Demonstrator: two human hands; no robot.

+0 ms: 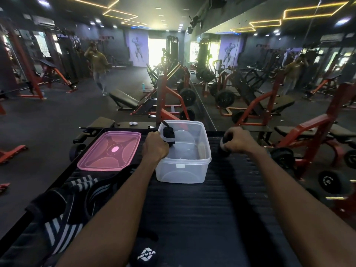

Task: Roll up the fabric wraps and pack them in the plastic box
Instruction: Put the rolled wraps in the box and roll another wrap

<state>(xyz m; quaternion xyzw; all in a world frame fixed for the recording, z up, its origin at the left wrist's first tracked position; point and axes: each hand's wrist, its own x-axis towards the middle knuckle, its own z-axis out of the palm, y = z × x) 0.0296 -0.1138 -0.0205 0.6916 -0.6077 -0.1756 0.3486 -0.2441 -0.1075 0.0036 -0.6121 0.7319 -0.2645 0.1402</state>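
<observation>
While left grip [157, 144] holds rolled wrap [169, 136] over plastic box [183, 170], right grip [236, 140] clutches another roll [223, 142]

Before us stretches a dark ribbed mat [192, 205] covering the raised work surface on which we work. A clear plastic box [183, 170] stands directly on it toward the far end, and a pink translucent lid [109, 151] lies flat just left of the box. At our near left, unrolled black fabric wraps [63, 205] with white stripes sprawl in a loose heap. A black piece printed with a white NIVIA logo [146, 253] rests at the near edge.
</observation>
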